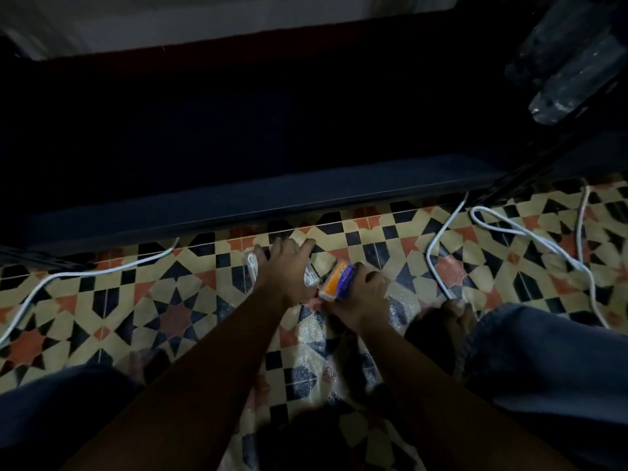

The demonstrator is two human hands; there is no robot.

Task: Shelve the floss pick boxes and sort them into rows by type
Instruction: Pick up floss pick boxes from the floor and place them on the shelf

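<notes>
My left hand [289, 266] is down on the tiled floor [170, 300], fingers spread flat over a clear pack [311, 278] with white contents. Only the pack's edges show around my palm, so I can't tell if I'm gripping it or just pressing on it. My right hand [365, 295] is just beside it, fingers curled round an orange and purple floss pick box [339, 280]. The box is tilted, its far end up and away from me, its near end touching or almost touching the left hand's wrist side. Print on the box is too blurred to read.

Both hands sit near the middle of the floor, close in front of the dark low shelf edge [272, 202] that runs across the view. The space above that edge is too dark to see into.

White cables [530, 232] loop over the tiles on the right, and another white cable [85, 271] runs along the left. My knees in dark jeans [543, 362] frame the bottom corners, and my bare foot [452, 317] is beside the right knee. A crinkled clear plastic sheet [316, 338] lies on the tiles under my forearms. Clear plastic bottles [571, 59] sit top right, blurred.
</notes>
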